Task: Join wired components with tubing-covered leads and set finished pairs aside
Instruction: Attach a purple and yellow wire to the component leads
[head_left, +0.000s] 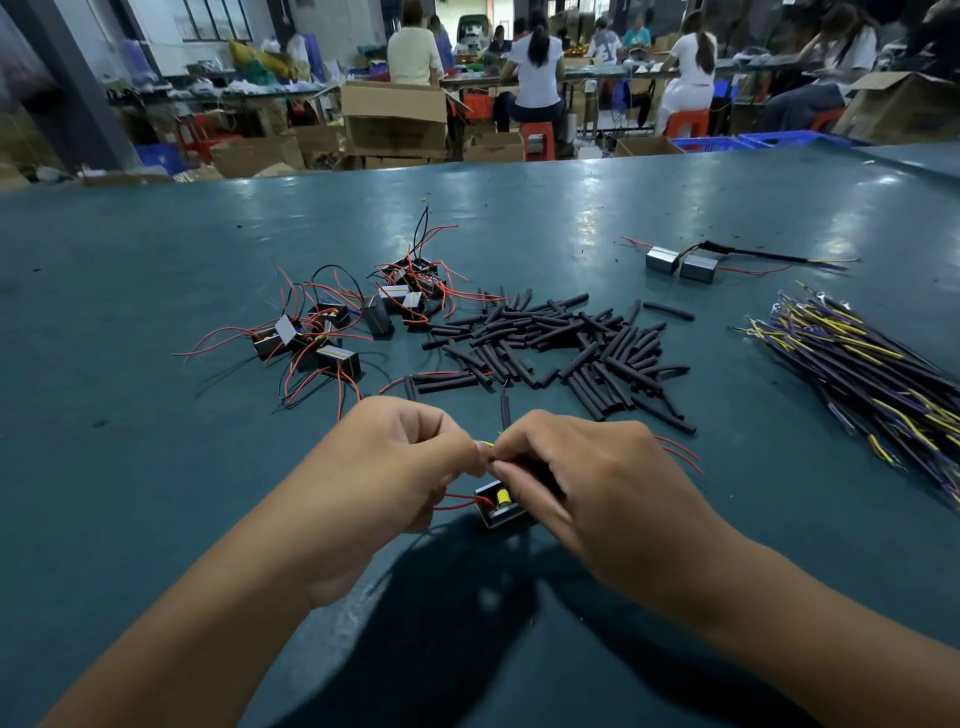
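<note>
My left hand (410, 457) and my right hand (582, 467) meet fingertip to fingertip low over the green table (156, 467), pinching thin wire ends with a bit of yellow showing between them. A small black boxed component (498, 505) with red wires hangs just beneath the fingers. A short black tube (504, 410) sticks up behind my right fingers. More wired components (343, 322) lie heaped to the upper left. Loose black tubing pieces (571, 348) are piled in the middle. A finished pair (680, 262) lies at the far right.
A bundle of black leads with yellow and purple ends (857, 374) lies along the right edge. Beyond the table's far edge stand cardboard boxes (395, 119), red stools and several seated people at other benches.
</note>
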